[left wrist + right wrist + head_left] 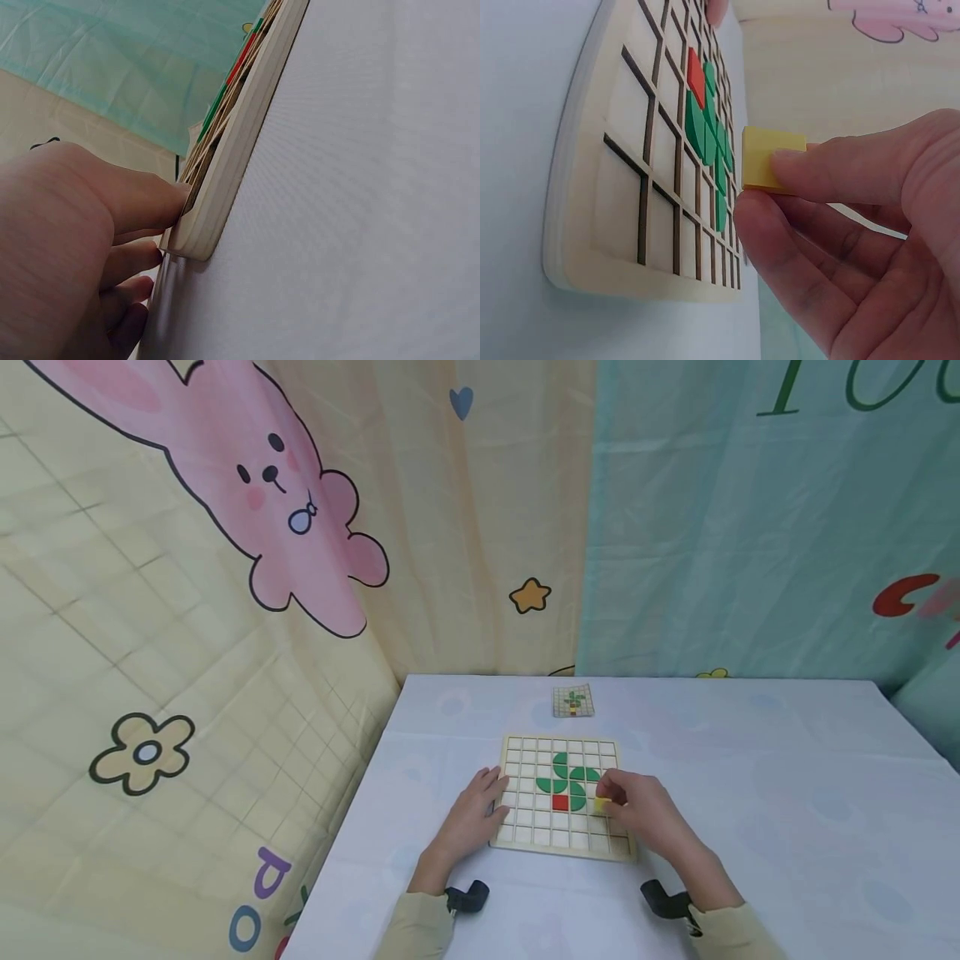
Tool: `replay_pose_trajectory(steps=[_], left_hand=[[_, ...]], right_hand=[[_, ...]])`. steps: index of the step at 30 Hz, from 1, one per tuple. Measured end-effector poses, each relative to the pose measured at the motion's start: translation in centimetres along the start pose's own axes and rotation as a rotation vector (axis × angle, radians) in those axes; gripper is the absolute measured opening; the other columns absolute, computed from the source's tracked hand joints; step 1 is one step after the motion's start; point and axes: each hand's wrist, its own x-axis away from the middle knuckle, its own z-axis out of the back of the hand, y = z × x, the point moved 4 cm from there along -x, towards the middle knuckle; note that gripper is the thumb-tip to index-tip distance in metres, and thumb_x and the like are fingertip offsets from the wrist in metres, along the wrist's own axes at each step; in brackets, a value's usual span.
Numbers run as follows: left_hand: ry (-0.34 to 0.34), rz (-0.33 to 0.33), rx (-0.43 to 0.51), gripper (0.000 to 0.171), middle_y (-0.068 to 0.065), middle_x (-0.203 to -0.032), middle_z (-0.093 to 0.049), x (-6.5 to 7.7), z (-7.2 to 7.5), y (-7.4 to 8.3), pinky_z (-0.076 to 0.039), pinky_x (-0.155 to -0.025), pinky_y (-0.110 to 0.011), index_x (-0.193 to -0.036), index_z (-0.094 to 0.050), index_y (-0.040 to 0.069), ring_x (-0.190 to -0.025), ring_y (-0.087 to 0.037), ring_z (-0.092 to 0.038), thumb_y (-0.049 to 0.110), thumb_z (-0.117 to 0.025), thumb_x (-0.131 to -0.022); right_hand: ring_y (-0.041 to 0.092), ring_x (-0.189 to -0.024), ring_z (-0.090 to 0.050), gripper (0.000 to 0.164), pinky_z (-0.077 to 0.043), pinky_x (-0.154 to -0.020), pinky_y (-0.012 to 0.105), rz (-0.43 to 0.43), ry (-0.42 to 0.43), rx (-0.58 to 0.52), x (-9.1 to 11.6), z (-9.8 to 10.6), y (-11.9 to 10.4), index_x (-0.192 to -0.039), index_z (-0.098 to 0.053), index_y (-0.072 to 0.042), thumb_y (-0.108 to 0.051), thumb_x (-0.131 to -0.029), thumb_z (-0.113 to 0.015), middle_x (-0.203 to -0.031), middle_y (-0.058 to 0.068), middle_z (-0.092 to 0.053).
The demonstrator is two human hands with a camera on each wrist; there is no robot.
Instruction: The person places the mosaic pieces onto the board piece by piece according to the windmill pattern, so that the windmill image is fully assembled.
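Observation:
A wooden grid board [525,837] lies flat on the table. Several green rounded pieces [697,127] and one red square piece [560,802] sit in its middle cells. Between thumb and fingertips, my right hand [645,810] pinches a yellow square piece [759,154]. That piece is over the right part of the board, apart from the green ones in the right wrist view. My left hand [468,818] rests at the board's left side. In the left wrist view its thumb [154,199] touches the board's edge, and the other fingers lie loosely beside it.
Behind the board lies a small pattern card [573,702] showing a similar green, red and yellow figure. A white cloth covers the table [750,760]. Printed curtains [487,527] hang along the table's back and left sides.

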Motion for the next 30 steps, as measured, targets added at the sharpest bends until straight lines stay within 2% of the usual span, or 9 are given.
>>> replay_pose_trajectory(steps=[19,27,30], left_hand=[[-0.005,-0.001,-0.002,0.053,-0.012,-0.161,-0.033,-0.3,0.4,0.1,-0.027,-0.117,-0.055,-0.15,-0.047,0.005,-0.151,-0.032,-0.022,0.022,-0.06,-0.102],[-0.002,0.018,0.018,0.053,-0.011,-0.161,-0.033,0.0,-0.3,-0.2,-0.026,-0.117,-0.056,-0.149,-0.048,0.007,-0.151,-0.032,-0.022,0.023,-0.061,-0.101],[0.002,0.02,0.014,0.053,-0.012,-0.161,-0.034,0.1,-0.3,-0.2,-0.026,-0.117,-0.058,-0.149,-0.049,0.006,-0.151,-0.033,-0.022,0.022,-0.061,-0.101]], right_hand=[[0.013,-0.074,-0.055,0.022,-0.05,-0.067,0.031,0.075,0.024,-0.057,-0.7,-2.8,-1.8,-0.085,-0.066,-0.018,0.003,-0.083,-0.075,-0.08,-0.007,-0.062],[0.012,-0.073,-0.054,0.022,-0.05,-0.066,0.03,0.038,0.006,-0.046,-0.6,-4.1,-1.6,-0.083,-0.066,-0.021,-0.003,-0.084,-0.078,-0.077,-0.01,-0.06],[0.012,-0.072,-0.055,0.021,-0.05,-0.066,0.03,0.051,0.007,-0.051,-0.6,-4.4,-1.8,-0.083,-0.067,-0.021,-0.003,-0.084,-0.079,-0.077,-0.01,-0.06]])
